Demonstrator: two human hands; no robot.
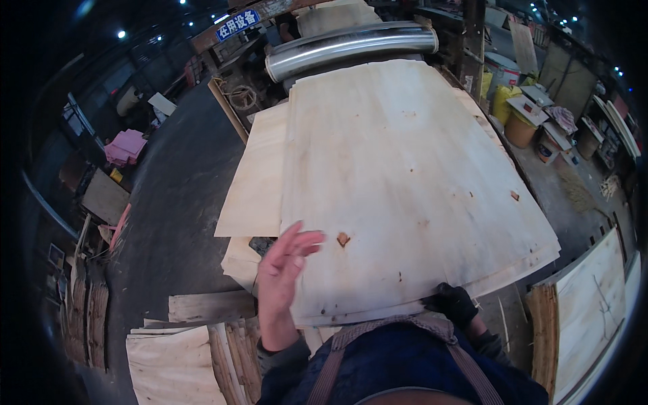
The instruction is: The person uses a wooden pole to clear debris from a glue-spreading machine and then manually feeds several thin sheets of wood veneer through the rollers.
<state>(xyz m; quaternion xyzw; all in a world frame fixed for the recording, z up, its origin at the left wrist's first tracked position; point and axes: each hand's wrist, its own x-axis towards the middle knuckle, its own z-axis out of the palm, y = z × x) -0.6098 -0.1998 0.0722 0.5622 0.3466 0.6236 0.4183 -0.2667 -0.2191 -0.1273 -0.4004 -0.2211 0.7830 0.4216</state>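
A large pale wood veneer sheet [385, 167] lies before me on a stack of similar sheets. Its face has several brown knots. My left hand [288, 258], bare, is raised over the stack's near left edge with its fingers spread a little and nothing in it. In a black glove, my right hand [450, 304] grips the near edge of the top sheet close to my body; the fingers under the edge are hidden. Another veneer sheet [253, 177] juts out on the left, and a small dark object [262, 245] shows beneath it near my left hand.
A shiny metal roller [354, 48] spans the far end of the stack. Veneer stacks stand at the lower left [172, 364] and lower right [587, 309]. Buckets [524, 129] line the right side. A handwheel [242, 97] sits beside the roller; dark floor [177, 187] runs along the left.
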